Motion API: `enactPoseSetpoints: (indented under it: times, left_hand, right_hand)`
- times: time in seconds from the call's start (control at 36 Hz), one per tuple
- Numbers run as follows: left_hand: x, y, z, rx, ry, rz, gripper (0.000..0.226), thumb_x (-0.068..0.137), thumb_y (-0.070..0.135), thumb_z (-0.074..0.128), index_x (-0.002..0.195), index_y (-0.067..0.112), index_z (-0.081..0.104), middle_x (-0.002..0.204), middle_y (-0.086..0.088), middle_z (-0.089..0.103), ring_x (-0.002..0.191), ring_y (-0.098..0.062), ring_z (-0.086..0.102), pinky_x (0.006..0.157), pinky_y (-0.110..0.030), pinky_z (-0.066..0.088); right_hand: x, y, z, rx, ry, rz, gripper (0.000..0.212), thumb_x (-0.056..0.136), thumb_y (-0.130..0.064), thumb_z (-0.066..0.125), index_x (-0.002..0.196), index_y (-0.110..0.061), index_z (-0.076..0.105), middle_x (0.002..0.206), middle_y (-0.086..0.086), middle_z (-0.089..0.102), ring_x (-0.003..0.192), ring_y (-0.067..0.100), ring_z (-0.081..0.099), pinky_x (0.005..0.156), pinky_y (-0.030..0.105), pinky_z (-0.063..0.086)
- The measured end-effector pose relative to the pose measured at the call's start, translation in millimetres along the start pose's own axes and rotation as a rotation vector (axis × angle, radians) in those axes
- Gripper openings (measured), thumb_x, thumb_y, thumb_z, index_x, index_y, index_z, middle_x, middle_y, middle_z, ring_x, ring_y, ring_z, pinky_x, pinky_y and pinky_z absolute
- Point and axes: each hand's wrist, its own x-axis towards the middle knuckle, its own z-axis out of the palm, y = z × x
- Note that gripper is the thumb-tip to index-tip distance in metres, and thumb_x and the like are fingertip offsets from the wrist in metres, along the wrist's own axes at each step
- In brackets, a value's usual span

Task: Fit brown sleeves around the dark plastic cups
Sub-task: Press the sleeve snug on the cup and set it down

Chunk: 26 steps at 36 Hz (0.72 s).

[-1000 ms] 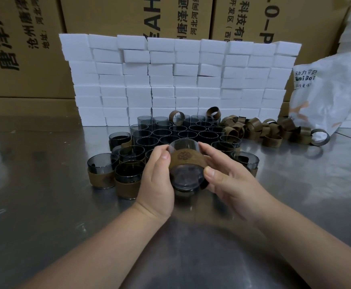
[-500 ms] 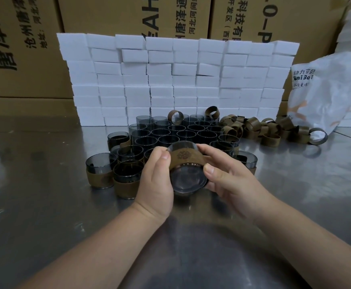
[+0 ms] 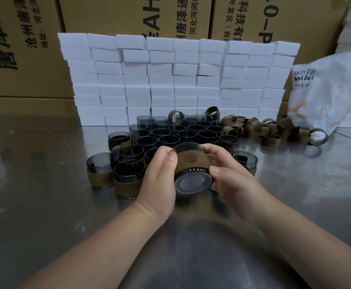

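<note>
A dark plastic cup point(image 3: 192, 182) lies tilted in both my hands above the metal table, its base facing me. A brown sleeve point(image 3: 191, 161) with an embossed mark wraps its middle. My left hand point(image 3: 160, 180) grips the cup's left side, thumb on the sleeve. My right hand point(image 3: 231, 180) grips the right side, fingers over the rim and thumb near the base. Behind stands a cluster of bare dark cups point(image 3: 183, 132). Several sleeved cups point(image 3: 128, 180) stand at the left. Loose brown sleeves point(image 3: 262, 130) are piled at the back right.
A wall of stacked white foam blocks point(image 3: 178, 80) runs behind the cups, with cardboard boxes point(image 3: 24, 49) behind it. A white plastic bag point(image 3: 329, 92) lies at the right. One more sleeved cup point(image 3: 245, 161) stands right of my hands on the steel table point(image 3: 45, 205).
The cup has tipped further so its base faces me more, and the sleeve sits closer to the base. Both hands stayed around it.
</note>
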Motion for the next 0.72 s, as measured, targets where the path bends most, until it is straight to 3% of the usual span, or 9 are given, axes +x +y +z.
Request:
enactPoseSetpoints:
  times: [0.06,0.14,0.22,0.36,0.44,0.56,0.72]
  left_hand:
    - [-1.5,-1.6,-0.4,0.021,-0.067,0.016,0.035,0.073,0.052,0.039,0.079,0.019,0.048,0.074,0.006,0.056,0.076,-0.011,0.051,0.070,-0.027,0.042]
    - [-4.3,-1.8,-1.4,0.094,-0.171,0.040,0.035,0.073,0.051,0.039,0.089,0.020,0.046,0.084,0.005,0.053,0.081,-0.008,0.050,0.075,-0.027,0.041]
    - [-4.8,-0.8,-3.2,0.190,-0.201,0.063,0.040,0.072,0.054,0.040,0.098,0.024,0.044,0.091,0.009,0.052,0.085,-0.003,0.050,0.080,-0.026,0.041]
    - [-6.3,3.8,-3.2,0.231,-0.239,0.056,0.050,0.072,0.055,0.043,0.114,0.028,0.043,0.107,0.006,0.056,0.102,-0.014,0.056,0.093,-0.042,0.045]
    - [-7.1,6.0,-1.5,0.194,-0.245,0.050,0.046,0.070,0.053,0.045,0.110,0.029,0.045,0.104,0.007,0.056,0.100,-0.012,0.056,0.092,-0.038,0.045]
    - [-6.6,6.2,0.1,0.200,-0.218,0.065,0.037,0.066,0.050,0.043,0.095,0.028,0.046,0.090,0.010,0.053,0.085,-0.002,0.051,0.081,-0.024,0.043]
    - [-6.5,6.3,-0.6,0.255,-0.183,0.089,0.037,0.063,0.050,0.041,0.079,0.016,0.043,0.074,0.004,0.045,0.068,-0.006,0.042,0.066,-0.028,0.038]
  right_hand:
    - [-1.1,2.2,-0.1,-0.089,0.022,0.007,0.053,0.064,-0.028,0.061,0.117,-0.029,0.055,0.118,0.003,0.060,0.106,0.021,0.061,0.086,0.031,0.051]
    - [-3.2,2.0,0.9,-0.253,0.009,0.028,0.064,0.061,-0.047,0.058,0.123,-0.043,0.042,0.126,-0.012,0.051,0.118,0.012,0.053,0.102,0.031,0.041]
    - [-4.5,-0.3,1.8,-0.371,-0.032,0.029,0.062,0.066,-0.050,0.057,0.123,-0.047,0.034,0.127,-0.019,0.044,0.118,0.003,0.050,0.100,0.023,0.041]
    - [-5.6,-1.2,2.7,-0.456,-0.086,-0.027,0.066,0.069,-0.054,0.053,0.129,-0.047,0.025,0.130,-0.020,0.040,0.121,-0.003,0.046,0.103,0.023,0.038]
    - [-6.0,-2.3,1.9,-0.481,-0.101,-0.068,0.064,0.072,-0.052,0.053,0.129,-0.047,0.026,0.131,-0.018,0.042,0.122,0.000,0.045,0.102,0.021,0.038]
    - [-5.9,-3.7,2.1,-0.442,-0.119,-0.114,0.049,0.074,-0.043,0.055,0.120,-0.033,0.041,0.116,-0.010,0.048,0.105,0.004,0.053,0.086,0.019,0.046]
    - [-6.9,-1.6,0.9,-0.420,-0.126,-0.125,0.046,0.074,-0.041,0.055,0.117,-0.030,0.042,0.095,-0.034,0.049,0.091,-0.006,0.049,0.081,0.013,0.044]
